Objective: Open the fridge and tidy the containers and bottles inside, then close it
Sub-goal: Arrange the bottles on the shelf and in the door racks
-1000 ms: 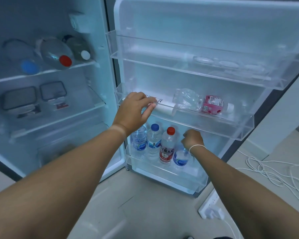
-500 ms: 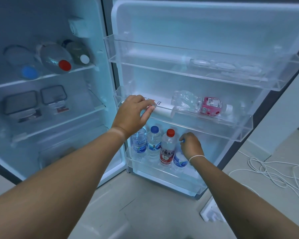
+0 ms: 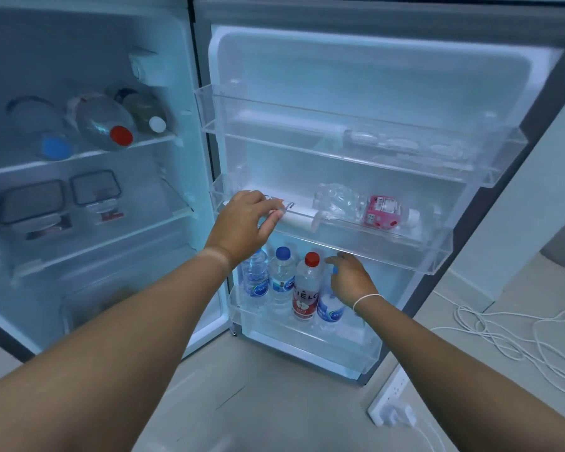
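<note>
Left hand (image 3: 242,223) grips white bottle (image 3: 294,214) lying at the middle door shelf's (image 3: 405,256) left end. Right hand (image 3: 351,278) pinches blue-capped bottle (image 3: 329,309) standing in the bottom door shelf (image 3: 307,340), touching red-capped bottle (image 3: 307,288).

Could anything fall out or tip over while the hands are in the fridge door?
Maybe. The left hand grips a white bottle lying sideways beside the crumpled clear bottle with a pink label; a nudge could roll that one around. Below, the right hand grasps a blue-capped bottle pressed against the red-capped bottle, which might topple.
</note>
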